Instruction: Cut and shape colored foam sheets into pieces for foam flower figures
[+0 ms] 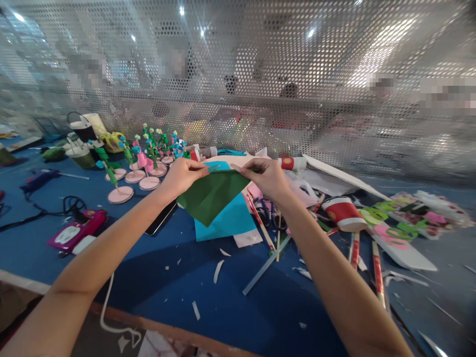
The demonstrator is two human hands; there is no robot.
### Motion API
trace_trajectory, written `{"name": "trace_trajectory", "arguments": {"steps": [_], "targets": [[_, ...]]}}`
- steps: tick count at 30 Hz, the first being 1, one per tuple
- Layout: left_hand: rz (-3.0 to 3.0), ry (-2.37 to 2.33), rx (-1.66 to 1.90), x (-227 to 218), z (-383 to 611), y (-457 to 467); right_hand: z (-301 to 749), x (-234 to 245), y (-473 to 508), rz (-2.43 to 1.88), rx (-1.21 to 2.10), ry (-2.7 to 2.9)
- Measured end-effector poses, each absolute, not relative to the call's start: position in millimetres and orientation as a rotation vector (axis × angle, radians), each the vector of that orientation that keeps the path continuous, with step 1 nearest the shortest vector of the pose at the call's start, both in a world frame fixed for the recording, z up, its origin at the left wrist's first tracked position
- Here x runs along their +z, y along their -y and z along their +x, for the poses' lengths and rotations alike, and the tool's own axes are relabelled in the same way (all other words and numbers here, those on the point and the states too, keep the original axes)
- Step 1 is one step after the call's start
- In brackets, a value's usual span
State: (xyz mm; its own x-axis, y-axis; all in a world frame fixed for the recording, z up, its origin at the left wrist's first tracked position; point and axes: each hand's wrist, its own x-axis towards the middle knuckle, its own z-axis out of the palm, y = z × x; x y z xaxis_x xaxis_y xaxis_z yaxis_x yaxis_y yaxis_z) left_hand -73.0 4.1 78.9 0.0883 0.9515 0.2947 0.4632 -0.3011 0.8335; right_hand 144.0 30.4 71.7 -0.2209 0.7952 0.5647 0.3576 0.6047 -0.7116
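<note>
A dark green paper sheet [210, 196] hangs above the blue table [230, 307], held by its top edge. My left hand [182, 174] pinches the sheet's left upper corner. My right hand [265, 176] pinches the upper edge a little to the right. Both hands are closed on the paper, fingertips near each other. Under the green sheet lies a light blue sheet [226, 220] flat on the table.
Several paper flowers on pink round bases [134, 168] stand at the back left. A pink box [76, 230] and a dark phone [160, 218] lie at left. A red paper cup [344, 213], sticks, paper scraps and cut shapes [394, 233] crowd the right. A perforated metal screen [260, 74] rises behind.
</note>
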Motion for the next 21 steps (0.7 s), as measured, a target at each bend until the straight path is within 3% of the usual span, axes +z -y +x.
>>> {"name": "trace_trajectory", "arguments": {"steps": [14,21], "targets": [[1.905,-1.408,1.244,79.6,-71.2,-4.9,141.0,70.5,-30.7,-0.894,0.645,1.748],[2.104,-1.386,1.095,82.6,-67.1,-0.5,141.0,70.5,-30.1,-0.972,0.599,1.758]]}}
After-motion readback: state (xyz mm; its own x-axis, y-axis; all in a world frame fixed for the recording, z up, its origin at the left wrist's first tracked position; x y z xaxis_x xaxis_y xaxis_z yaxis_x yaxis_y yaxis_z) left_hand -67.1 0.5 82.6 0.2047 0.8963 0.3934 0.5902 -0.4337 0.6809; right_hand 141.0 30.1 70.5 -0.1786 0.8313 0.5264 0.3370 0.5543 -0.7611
